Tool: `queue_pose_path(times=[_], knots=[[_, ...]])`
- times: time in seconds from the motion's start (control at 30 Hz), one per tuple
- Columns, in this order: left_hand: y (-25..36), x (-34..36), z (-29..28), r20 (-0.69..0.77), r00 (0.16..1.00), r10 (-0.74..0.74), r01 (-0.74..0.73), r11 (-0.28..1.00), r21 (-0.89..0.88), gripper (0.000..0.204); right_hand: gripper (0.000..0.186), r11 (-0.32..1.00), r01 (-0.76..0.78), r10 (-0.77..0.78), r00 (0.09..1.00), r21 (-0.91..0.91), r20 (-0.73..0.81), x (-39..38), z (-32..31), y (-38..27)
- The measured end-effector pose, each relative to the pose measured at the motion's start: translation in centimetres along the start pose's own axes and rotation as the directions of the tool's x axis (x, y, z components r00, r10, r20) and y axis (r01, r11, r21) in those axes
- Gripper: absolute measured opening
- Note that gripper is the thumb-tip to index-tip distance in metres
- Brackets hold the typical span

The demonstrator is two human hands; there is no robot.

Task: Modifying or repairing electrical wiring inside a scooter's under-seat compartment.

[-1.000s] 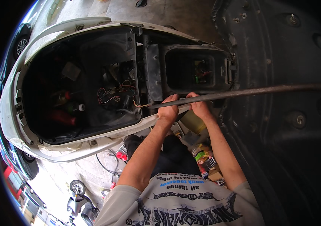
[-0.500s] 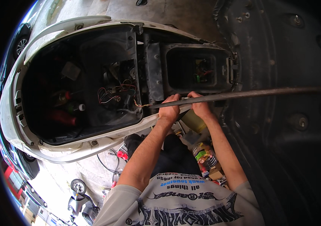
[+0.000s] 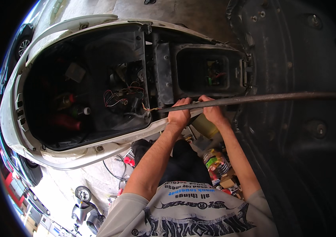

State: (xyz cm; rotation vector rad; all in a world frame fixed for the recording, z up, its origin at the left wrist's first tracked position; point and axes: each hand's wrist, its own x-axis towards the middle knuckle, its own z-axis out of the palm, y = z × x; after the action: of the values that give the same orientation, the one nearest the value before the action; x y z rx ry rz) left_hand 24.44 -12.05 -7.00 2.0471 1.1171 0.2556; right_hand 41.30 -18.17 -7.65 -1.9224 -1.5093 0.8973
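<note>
As our view slips slightly, left hand (image 3: 179, 113) and right hand (image 3: 213, 113) stay at the white panel (image 3: 158, 126), long axis rising rightward; grip unclear.

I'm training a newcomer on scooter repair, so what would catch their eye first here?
Probably the long dark rod, slanting in from the right edge and crossing in front of the left hand and right hand at the white scooter's near side. Then the black seat underside filling the right, and loose wires inside the open storage compartment.
</note>
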Motion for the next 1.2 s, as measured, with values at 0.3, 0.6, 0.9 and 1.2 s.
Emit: queue_pose_path(times=[0.3, 0.6, 0.9, 1.2], knots=[[0.3, 0.1, -0.4, 0.034, 0.999, 0.017, -0.017, 1.0, 0.026, 0.02, 0.008, 1.0, -0.002, 0.002, 1.0, 0.025, 0.007, 0.2, 0.1, 0.5], [0.3, 0.3, 0.1, 0.042, 0.999, -0.03, 0.027, 0.997, 0.074, 0.024, 0.009, 1.0, 0.004, -0.004, 1.0, 0.007, 0.0, 0.1, 0.7, 0.5], [0.5, 0.4, 0.0, 0.052, 0.997, -0.059, 0.053, 0.992, 0.115, 0.025, 0.015, 0.994, 0.045, -0.041, 0.998, 0.095, -0.049, 0.2, 1.0, 1.0], [0.2, 0.5, 0.3, -0.04, 0.999, 0.008, -0.003, 0.993, 0.118, 0.016, 0.01, 0.982, -0.064, 0.065, 0.998, 0.175, 0.005, 0.3, 0.8, 0.3]])
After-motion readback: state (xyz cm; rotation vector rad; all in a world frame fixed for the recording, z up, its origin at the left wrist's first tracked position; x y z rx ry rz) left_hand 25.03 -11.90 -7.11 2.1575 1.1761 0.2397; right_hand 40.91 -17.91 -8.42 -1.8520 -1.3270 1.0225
